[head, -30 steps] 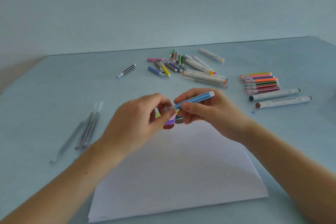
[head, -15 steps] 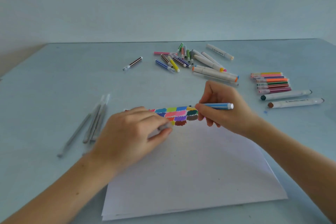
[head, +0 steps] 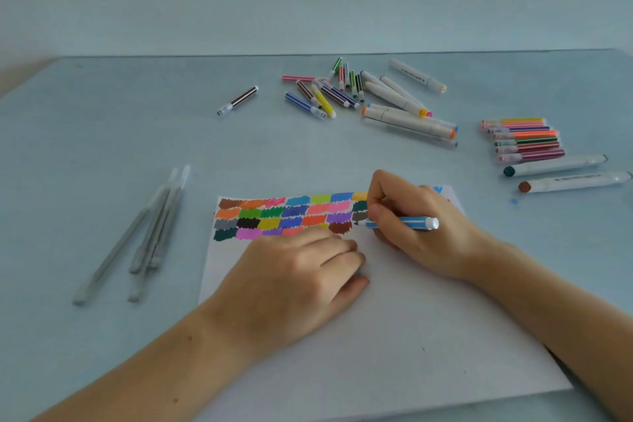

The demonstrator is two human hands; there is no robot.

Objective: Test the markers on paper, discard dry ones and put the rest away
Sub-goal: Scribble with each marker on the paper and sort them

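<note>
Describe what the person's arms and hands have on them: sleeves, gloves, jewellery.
Nothing worn shows. The left hand and right hand are bare, with no gloves, rings or watch, and both forearms are bare to the frame edge, with no sleeve in view.

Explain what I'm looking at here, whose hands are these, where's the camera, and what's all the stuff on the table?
No machine here: a person works with bare hands, filmed by a camera worn on their head, looking forward and down. The right hand holds a light blue marker in a writing grip, its tip on the white paper, next to rows of coloured test patches. The left hand rests on the sheet with its fingers curled; whether it holds the cap is hidden. On the pale blue table lie a loose pile of markers, a neat row of thin ones and some grey pens.
</note>
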